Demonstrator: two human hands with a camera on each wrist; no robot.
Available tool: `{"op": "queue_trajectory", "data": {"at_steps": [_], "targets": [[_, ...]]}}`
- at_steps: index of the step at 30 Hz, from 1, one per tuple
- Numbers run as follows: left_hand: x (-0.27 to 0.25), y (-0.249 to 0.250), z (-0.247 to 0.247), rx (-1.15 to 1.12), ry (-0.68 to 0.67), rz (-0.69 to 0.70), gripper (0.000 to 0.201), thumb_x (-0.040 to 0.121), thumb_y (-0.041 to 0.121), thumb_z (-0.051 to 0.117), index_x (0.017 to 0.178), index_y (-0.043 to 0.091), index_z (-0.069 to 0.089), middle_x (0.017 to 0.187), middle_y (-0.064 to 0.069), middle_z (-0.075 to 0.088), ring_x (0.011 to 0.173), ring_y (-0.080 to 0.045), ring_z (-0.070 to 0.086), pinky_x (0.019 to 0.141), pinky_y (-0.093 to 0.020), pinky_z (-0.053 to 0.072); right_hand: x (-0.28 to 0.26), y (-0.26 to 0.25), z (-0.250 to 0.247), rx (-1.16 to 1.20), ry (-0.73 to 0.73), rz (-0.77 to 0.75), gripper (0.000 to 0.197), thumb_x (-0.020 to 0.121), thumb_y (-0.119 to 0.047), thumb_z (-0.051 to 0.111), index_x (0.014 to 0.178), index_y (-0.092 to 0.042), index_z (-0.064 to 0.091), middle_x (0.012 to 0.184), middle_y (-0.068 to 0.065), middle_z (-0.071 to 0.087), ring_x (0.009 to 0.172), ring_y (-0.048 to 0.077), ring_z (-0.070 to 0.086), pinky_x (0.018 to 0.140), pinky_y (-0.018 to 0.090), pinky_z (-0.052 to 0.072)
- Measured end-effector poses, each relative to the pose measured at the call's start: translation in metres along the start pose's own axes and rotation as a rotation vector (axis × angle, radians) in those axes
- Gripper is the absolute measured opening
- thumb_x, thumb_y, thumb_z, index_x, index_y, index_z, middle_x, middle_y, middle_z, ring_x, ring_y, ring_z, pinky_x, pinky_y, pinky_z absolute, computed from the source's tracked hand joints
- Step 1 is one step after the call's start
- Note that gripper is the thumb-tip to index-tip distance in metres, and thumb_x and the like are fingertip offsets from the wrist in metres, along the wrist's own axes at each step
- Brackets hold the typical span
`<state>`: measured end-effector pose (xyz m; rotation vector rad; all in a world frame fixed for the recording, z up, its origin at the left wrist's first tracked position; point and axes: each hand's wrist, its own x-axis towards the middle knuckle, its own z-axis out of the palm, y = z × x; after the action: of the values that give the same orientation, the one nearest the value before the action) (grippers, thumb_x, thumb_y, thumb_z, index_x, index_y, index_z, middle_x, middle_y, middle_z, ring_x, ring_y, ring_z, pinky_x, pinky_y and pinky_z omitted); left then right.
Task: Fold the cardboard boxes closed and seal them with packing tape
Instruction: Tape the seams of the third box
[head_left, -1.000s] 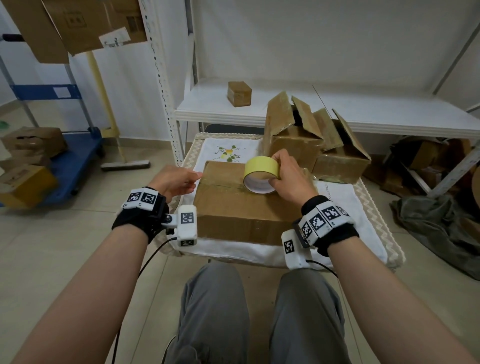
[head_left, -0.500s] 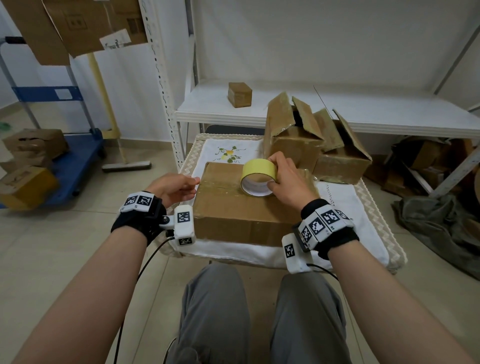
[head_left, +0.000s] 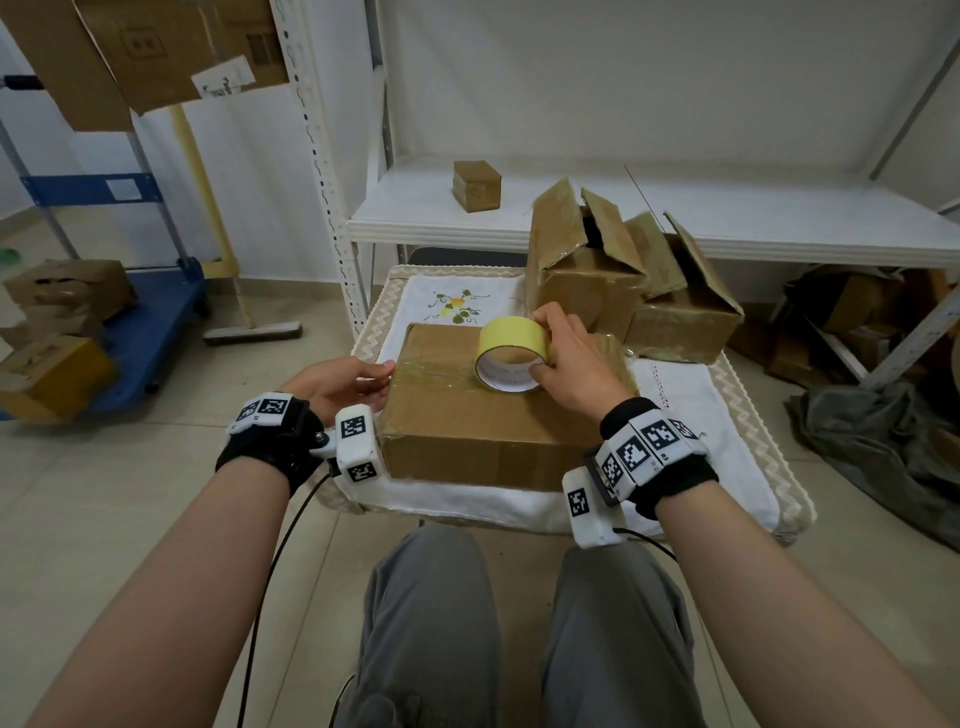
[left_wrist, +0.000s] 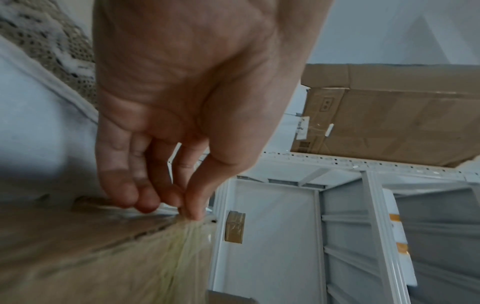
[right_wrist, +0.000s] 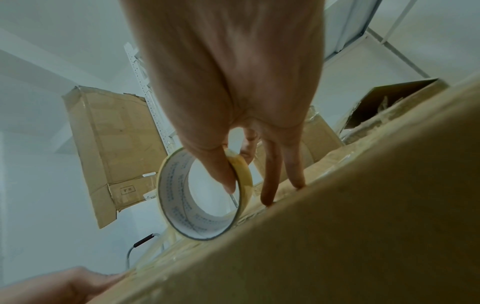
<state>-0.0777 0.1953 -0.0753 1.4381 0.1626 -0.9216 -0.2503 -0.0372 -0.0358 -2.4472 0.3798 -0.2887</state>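
A closed brown cardboard box (head_left: 467, 426) lies on the cloth-covered table (head_left: 691, 415) in front of me. My right hand (head_left: 566, 364) grips a yellow tape roll (head_left: 511, 340) standing on edge on the box top, thumb inside the core (right_wrist: 176, 205), two fingers touching the box (right_wrist: 337, 236). A strip of tape (left_wrist: 182, 246) runs along the top seam to the left edge. There my left hand (head_left: 337, 384) pinches the tape end against the box edge (left_wrist: 78, 257), thumb on top.
Two open boxes (head_left: 587, 280) (head_left: 680, 317) with raised flaps stand at the table's back right. A small box (head_left: 475, 185) sits on the white shelf (head_left: 727, 223). A blue cart (head_left: 150, 322) with boxes is at left, dark cloth (head_left: 872, 436) on the floor at right.
The tape roll has settled a little lower onto the box top. My left hand has shifted slightly nearer along the box's left edge, still at the tape end.
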Motion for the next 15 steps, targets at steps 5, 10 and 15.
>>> {"op": "queue_trajectory", "data": {"at_steps": [5, 10, 15], "targets": [[-0.003, 0.006, 0.004, 0.076, -0.025, -0.017, 0.005, 0.093, 0.012, 0.062, 0.09, 0.009, 0.059, 0.077, -0.003, 0.057, 0.068, -0.014, 0.06, 0.059, -0.024, 0.06, -0.001, 0.001, 0.0, 0.03, -0.013, -0.003, 0.044, 0.092, 0.001, 0.059, 0.128, -0.018, 0.042, 0.123, 0.007, 0.041, 0.101, 0.022, 0.047, 0.084, 0.033, 0.036], [-0.005, 0.001, 0.005, 0.079, -0.051, -0.039, 0.008, 0.093, 0.02, 0.063, 0.092, 0.012, 0.06, 0.082, -0.001, 0.059, 0.071, -0.015, 0.057, 0.058, -0.028, 0.056, -0.001, 0.001, 0.001, 0.025, -0.015, -0.002, 0.044, 0.093, 0.001, 0.058, 0.128, -0.019, 0.041, 0.123, 0.007, 0.04, 0.1, 0.02, 0.045, 0.084, 0.032, 0.035], [-0.008, -0.001, 0.013, 0.171, -0.019, 0.001, 0.014, 0.1, 0.025, 0.055, 0.09, 0.016, 0.057, 0.081, -0.002, 0.06, 0.063, -0.015, 0.055, 0.046, -0.024, 0.053, -0.002, 0.003, 0.002, 0.013, -0.02, -0.006, 0.044, 0.093, 0.0, 0.058, 0.129, -0.02, 0.04, 0.125, 0.006, 0.039, 0.098, 0.024, 0.05, 0.084, 0.034, 0.037]]}}
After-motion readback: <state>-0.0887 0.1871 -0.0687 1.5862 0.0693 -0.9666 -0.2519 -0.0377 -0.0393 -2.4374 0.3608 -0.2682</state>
